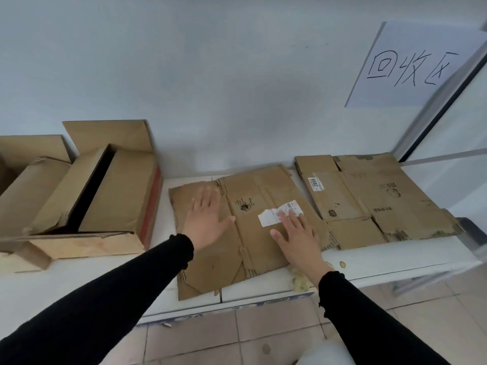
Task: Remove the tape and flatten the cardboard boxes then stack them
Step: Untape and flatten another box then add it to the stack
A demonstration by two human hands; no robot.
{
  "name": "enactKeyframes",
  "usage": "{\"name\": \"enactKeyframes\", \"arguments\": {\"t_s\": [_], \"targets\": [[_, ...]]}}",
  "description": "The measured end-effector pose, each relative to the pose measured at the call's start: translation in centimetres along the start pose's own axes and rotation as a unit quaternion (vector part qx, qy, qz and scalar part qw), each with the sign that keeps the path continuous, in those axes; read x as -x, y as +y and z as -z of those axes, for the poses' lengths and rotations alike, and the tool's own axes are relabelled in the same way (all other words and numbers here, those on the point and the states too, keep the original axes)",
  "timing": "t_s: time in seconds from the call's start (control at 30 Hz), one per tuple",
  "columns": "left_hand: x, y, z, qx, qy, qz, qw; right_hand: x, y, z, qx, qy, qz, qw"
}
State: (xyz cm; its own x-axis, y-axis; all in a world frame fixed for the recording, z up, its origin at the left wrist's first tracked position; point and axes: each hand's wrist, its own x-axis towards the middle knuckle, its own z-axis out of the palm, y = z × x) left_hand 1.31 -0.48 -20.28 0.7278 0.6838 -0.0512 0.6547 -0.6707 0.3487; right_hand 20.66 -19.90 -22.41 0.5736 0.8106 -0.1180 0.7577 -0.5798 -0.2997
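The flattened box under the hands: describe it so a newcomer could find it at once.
Start at the white table below the handwritten wall sign. The flattened box lies mid-table, between the open boxes and the flat stack. Only it has a torn white label, a punched hole, and the left hand and right hand flat on it.

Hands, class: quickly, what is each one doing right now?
Left hand: open, flat on the flattened box.
Right hand: open, flat on the same box.
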Motion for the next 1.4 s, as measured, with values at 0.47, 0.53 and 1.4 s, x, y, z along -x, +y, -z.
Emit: {"name": "enactKeyframes", "arguments": {"t_s": [0.47, 0.53, 1.4], "targets": [[1.2, -2.2, -2.2, -0.099, -0.043, -0.016, 0.994, -2.1, 0.1, 1.0, 0.13, 0.046, 0.04, 0.99], [-0.4, 0.0, -2.7, -0.083, -0.02, -0.013, 0.996, -3.6, -0.7, 0.7, 0.098, 0.014, 0.095, 0.991], [-0.1, -4.7, -4.3, -0.111, 0.004, 0.0, 0.994, -10.5, 1.3, -1.7, 0.084, 0.015, 0.08, 0.993]]}}
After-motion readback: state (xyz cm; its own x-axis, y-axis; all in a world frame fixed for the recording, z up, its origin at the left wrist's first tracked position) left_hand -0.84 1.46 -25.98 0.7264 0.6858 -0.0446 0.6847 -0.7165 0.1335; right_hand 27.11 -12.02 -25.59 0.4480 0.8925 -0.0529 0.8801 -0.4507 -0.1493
